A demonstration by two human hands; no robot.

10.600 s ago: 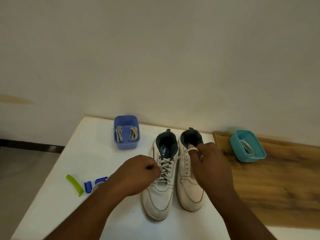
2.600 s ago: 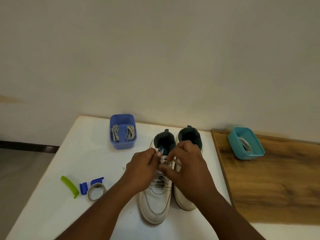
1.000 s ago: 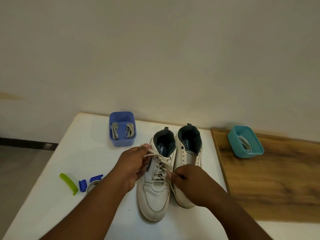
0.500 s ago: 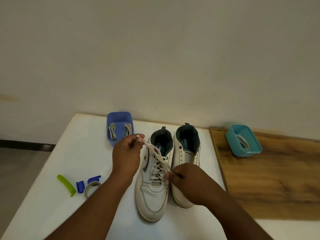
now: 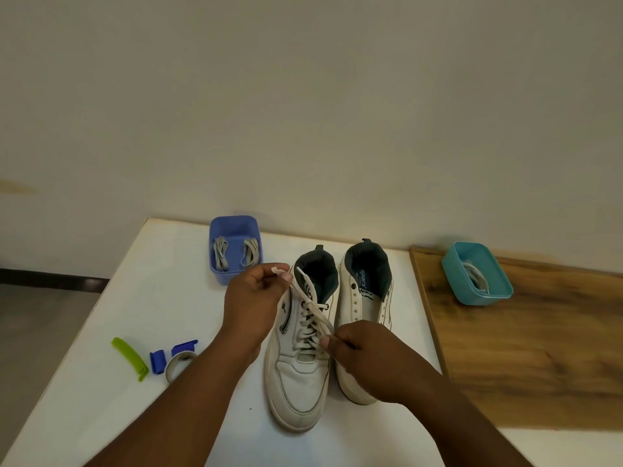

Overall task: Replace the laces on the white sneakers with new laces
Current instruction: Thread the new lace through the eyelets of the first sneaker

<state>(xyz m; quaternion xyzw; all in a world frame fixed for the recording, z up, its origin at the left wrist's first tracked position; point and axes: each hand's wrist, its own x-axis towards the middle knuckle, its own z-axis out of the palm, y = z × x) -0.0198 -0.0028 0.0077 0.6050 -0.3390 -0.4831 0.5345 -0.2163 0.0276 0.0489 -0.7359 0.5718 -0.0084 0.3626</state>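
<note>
A white table stands against a plain wall, with a wooden surface adjoining it on the right. Two bare forearms reach in from the bottom edge toward a pair of white sneakers side by side near the table's middle, toes pointing at the viewer and heels toward the wall, long axes running near to far. The left sneaker is laced; the right sneaker shows bare eyelets. The left hand is raised beside the left sneaker's collar, fingers curled, pinching one end of the lace and drawing it taut. The right hand sits lower, over the sneakers, pinching the lace near the lower eyelets. Behind, a blue tub holds two bundled laces. A teal tub on the wood holds another lace. Green and blue clips and a ring lie left.
</note>
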